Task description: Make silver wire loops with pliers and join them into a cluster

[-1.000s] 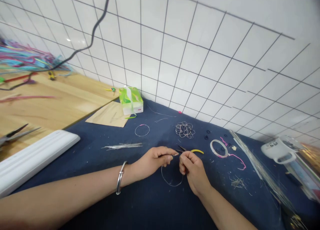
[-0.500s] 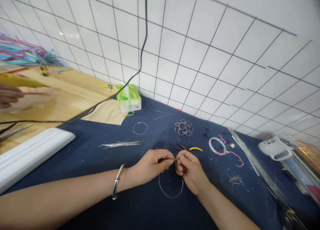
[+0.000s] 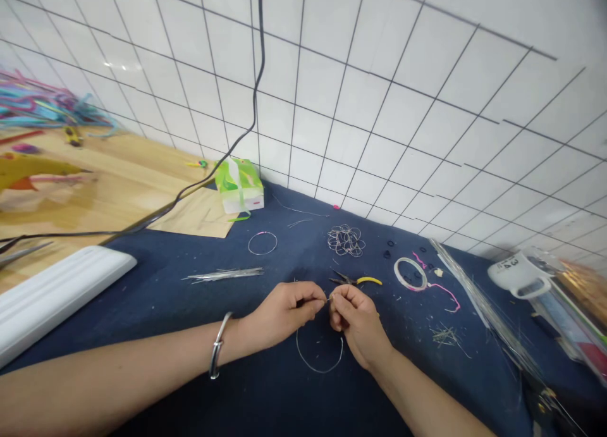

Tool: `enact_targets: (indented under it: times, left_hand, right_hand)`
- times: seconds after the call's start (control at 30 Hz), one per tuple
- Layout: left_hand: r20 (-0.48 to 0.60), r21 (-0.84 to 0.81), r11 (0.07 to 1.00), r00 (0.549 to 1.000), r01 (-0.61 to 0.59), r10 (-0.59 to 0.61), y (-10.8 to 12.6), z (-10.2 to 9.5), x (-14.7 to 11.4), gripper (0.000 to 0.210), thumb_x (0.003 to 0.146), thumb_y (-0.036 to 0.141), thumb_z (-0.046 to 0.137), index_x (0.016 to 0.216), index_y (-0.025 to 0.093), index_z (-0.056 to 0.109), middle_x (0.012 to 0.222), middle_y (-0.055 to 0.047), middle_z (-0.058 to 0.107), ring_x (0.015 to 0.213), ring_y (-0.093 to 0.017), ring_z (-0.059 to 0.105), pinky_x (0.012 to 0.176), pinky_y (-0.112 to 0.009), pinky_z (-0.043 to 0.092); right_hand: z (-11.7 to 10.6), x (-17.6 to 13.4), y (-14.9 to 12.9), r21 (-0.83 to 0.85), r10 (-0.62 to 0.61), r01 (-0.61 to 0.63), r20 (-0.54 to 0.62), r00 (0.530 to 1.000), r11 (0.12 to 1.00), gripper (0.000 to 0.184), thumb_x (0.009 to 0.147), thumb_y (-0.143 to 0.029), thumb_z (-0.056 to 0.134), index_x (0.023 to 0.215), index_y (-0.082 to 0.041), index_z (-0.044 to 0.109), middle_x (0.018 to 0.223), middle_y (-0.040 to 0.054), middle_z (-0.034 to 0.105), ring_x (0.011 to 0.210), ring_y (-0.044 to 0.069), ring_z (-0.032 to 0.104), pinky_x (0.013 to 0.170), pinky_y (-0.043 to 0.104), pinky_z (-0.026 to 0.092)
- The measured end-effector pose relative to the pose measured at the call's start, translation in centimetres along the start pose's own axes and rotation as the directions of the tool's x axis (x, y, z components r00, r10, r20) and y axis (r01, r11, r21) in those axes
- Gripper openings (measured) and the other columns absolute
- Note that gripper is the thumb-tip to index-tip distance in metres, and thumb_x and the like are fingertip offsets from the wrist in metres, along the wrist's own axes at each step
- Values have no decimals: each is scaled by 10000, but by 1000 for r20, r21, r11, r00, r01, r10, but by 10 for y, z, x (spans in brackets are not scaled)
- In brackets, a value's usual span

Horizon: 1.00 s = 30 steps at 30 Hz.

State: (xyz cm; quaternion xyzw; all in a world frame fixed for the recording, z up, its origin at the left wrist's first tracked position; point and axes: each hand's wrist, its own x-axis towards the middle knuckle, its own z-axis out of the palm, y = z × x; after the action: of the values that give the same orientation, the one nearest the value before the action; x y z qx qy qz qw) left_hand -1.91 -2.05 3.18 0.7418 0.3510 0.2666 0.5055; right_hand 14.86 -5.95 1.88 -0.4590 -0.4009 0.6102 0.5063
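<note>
My left hand point(image 3: 288, 313) and my right hand point(image 3: 359, 323) meet over the dark blue cloth, thumbs and fingers pinched close together. Between the fingertips runs a short stretch of thin wire. A curved silvery wire loop point(image 3: 320, 371) shows below the hands; its upper part is hidden by them, so I cannot tell how its ends meet. Just beyond the right hand lie pliers point(image 3: 364, 280) with a yellow handle. Another wire ring point(image 3: 262, 243) with a pink spot and a tangle of wire loops point(image 3: 346, 241) lie farther back.
Straight wires point(image 3: 222, 275) lie left, short clippings point(image 3: 446, 336) right. A tape roll point(image 3: 410, 275), long wire bundle point(image 3: 478, 298) and white mug point(image 3: 526, 274) stand rightward. Left are a white power strip point(image 3: 71, 295), tissue pack point(image 3: 240, 187), black cable point(image 3: 256, 102) and yellow glue gun point(image 3: 33, 168).
The view has shifted slightly, moving everything a little left. Another person's hand at the yellow glue gun has gone out of sight. My hands keep their pinch on the wire.
</note>
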Motion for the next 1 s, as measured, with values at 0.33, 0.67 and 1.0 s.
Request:
enact_targets:
  times: [0.33,0.67,1.0]
  left_hand:
    - [17,-20,1000,1000,15,-15,-1,-3,2,164,821,218,440,816,157,591,681,9,569,588,-89,506,537,-191,405]
    - [31,-98,995,999,-26,30,8,-4,-2,166,830,235,446,810,155,590,677,6,558,594,-89,500,556,-201,420]
    - [33,-159,986,998,-43,49,16,-1,-10,169,839,202,442,843,148,602,708,-6,578,609,-90,501,565,-205,417]
  right_hand:
    - [-1,1,0,8,-5,5,-13,1000,1000,162,785,-320,578,775,-165,536,580,-44,448,501,68,381,468,199,299]
    - [-10,6,-10,255,120,-158,156,980,954,248,722,-354,649,885,-183,573,726,-9,501,544,66,413,459,190,268]
    - [-11,3,-5,249,152,-219,259,954,943,291,687,-374,684,870,-178,572,688,-13,535,513,60,425,454,190,277]
